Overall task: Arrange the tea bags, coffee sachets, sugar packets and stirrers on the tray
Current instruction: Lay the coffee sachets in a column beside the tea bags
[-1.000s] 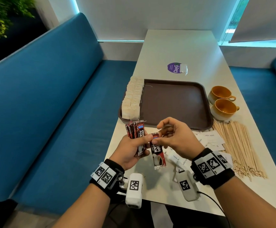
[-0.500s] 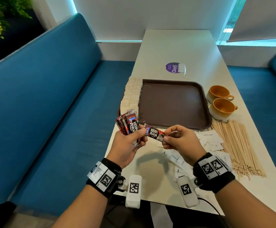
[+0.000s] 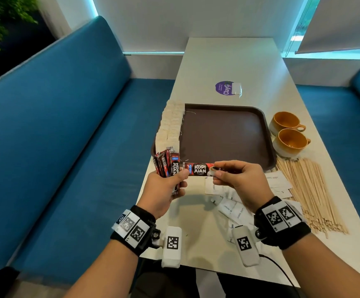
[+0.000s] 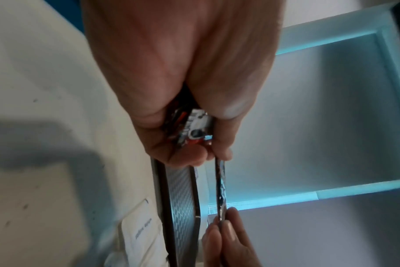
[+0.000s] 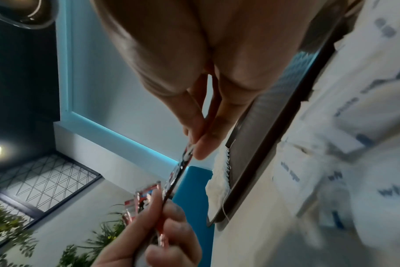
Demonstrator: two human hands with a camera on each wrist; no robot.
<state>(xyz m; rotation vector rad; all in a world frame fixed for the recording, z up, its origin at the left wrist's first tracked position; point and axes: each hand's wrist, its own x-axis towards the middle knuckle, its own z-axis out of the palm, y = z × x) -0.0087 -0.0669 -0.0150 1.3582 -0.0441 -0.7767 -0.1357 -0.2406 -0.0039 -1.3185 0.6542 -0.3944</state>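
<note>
The red coffee sachet [image 3: 199, 169] held between the two hands says "KOPI JUAN". The same words show on the bunch of sachets [image 3: 167, 164] in the left hand. Far past the hands, a purple sticker [image 3: 223, 88] on the table says "ClayG".

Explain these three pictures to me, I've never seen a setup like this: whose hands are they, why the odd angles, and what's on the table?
No robot here: a person wears one camera on the head and one on each wrist. The head view looks down at both hands; the wrist views look along each hand at its fingers.

The left hand holds a bundle of coffee sachets. The right hand pinches one end of a single Kopi Juan sachet, whose other end sits under the left thumb.

On the white table lies a brown tray with a row of tea bags along its left edge. Beside it are two orange cups, wooden stirrers and white sugar packets.
</note>
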